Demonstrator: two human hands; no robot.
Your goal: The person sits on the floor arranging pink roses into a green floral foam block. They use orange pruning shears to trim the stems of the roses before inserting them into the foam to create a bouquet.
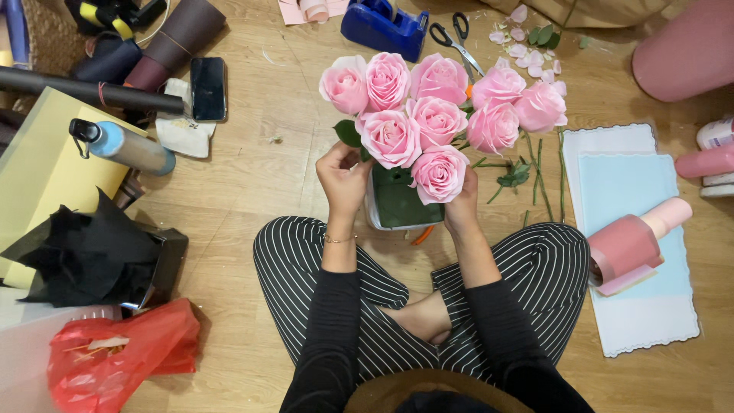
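Wooden floor (260,176), scissors (457,40), phone (208,88), petals (527,46)

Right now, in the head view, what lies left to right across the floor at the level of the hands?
Blue-capped bottle → left hand → green container holding the pink roses → right hand → loose stems → pale blue sheet → pink roll.

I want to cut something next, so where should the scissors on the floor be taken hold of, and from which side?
Take the scissors by the black loop handles, which lie at the far end, beside the blue tape dispenser. Come from above on that side: the blades point toward the roses, their tips close by the blooms.
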